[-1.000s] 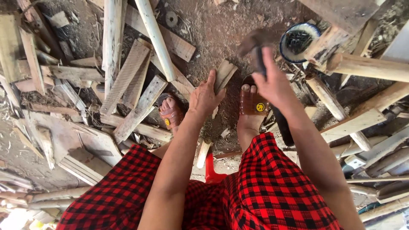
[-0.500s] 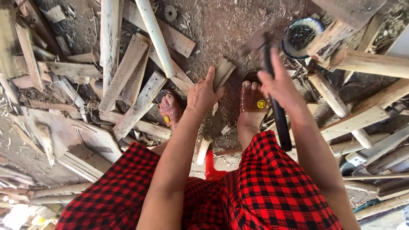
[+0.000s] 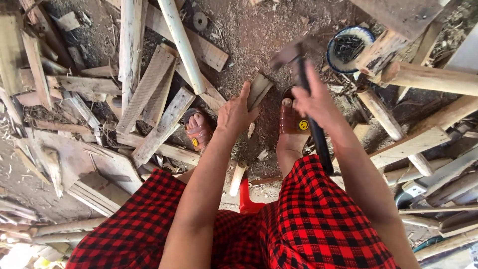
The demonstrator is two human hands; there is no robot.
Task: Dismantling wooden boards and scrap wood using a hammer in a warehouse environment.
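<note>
Left hand outstretched, fingers up; right hand raised, grip closed

No packages, signs or screens in view. Only label-like marks: a small round yellow sticker on the brown right sandal, and a smaller yellow one on the left sandal.

One camera sits on my head and looks steeply down past my red checked lap to the dirt floor. It is close enough that my forearms fill the middle, with scattered wood offcuts at the edges.
</note>
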